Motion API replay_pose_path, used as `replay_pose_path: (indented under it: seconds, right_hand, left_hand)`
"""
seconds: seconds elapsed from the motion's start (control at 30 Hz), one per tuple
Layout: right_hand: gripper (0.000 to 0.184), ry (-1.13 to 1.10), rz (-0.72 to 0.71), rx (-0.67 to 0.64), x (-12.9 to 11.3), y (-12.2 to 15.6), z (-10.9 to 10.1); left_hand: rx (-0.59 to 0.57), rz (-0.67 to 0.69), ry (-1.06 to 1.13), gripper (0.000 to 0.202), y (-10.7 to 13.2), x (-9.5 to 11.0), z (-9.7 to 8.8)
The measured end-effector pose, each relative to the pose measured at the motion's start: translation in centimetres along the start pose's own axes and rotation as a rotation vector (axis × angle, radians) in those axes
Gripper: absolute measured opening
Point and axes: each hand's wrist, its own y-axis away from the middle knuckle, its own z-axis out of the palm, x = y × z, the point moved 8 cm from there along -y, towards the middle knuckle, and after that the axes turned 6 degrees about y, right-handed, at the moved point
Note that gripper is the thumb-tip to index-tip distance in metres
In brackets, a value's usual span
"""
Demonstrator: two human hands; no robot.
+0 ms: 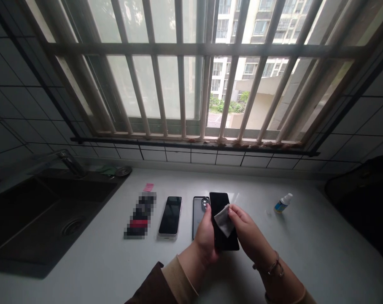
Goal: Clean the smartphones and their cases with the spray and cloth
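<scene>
Head view: nearest, a brown sleeve with a tan cuff (180, 276) is worn on the left arm, and a bracelet (276, 267) is worn on the right wrist. By the left hand (206, 236) the black phone (223, 243) is gripped along its left long edge, the thumb laid up the side and fingertips showing below; whether it is lifted off the countertop (93, 264) cannot be told. By the right hand (244, 223) a grey cloth (224, 221) is pinched between thumb and fingers, and it is laid against the phone's screen, the middle of which is covered.

Just left of the phone, a dark-rimmed case (197, 217) with a camera panel at its top is partly hidden by the left thumb. Further left, a second phone (171, 215) is laid screen up, and beyond it a dark item with a red band (141, 216) is blurred by pixelation, a pink slip (149, 187) being set just above it. Well to the right, a small white-capped bottle (283, 203) is stood.

At the far left, a dark sink (20, 269) is set into the countertop, with a faucet (71, 163) mounted behind. Farther back, a tiled wall (179, 155) and a barred window (161, 88) are seen, through which buildings (223, 27) and greenery (232, 105) are glimpsed.
</scene>
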Motion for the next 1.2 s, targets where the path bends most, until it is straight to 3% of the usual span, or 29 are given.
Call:
replay_pose_path:
  seconds: [0.1,0.17,0.27,0.33,0.43,0.6,0.7,0.87,1.0,1.2]
  right_hand:
    - [0.035,0.174,-0.066,0.057,-0.6,0.3,0.0]
    - [0.034,0.270,-0.144,0.194,-1.5,0.5,-1.3]
    - [0.035,0.327,-0.214,0.427,-2.6,1.1,-3.8]
    - [0.038,0.319,-0.180,0.506,-2.5,1.2,-5.0]
    - [0.043,0.270,-0.137,0.574,-2.3,1.4,-6.1]
    - [0.044,0.365,-0.171,0.650,-3.3,2.1,-6.3]
    - [0.041,0.500,-0.179,0.611,-4.0,2.1,-5.7]
    - [0.037,0.751,-0.308,0.525,-4.7,1.7,-4.4]
    - [0.032,0.906,-0.452,0.282,-4.3,0.8,-1.7]
    - [0.031,0.859,-0.688,0.018,-4.4,1.5,1.5]
  left_hand:
    - [-0.050,-0.021,0.080,0.083,-0.1,0.8,0.2]
    - [-0.087,0.015,0.128,0.075,-0.3,1.7,0.2]
    - [-0.031,0.010,0.130,0.071,-0.6,2.2,-0.6]
    - [0.006,-0.044,0.093,0.073,-0.3,1.8,-1.0]
    - [-0.041,-0.159,0.067,0.075,0.5,0.8,-0.2]
    - [-0.041,-0.312,0.090,0.061,1.7,-0.6,0.7]
    - [0.007,-0.343,0.092,0.056,1.8,-1.1,0.6]
    - [0.078,-0.371,0.062,0.056,2.1,-1.4,0.5]
    - [0.069,-0.339,0.063,0.054,2.2,-1.2,1.1]
    - [0.033,-0.163,0.168,0.053,1.6,0.2,1.5]
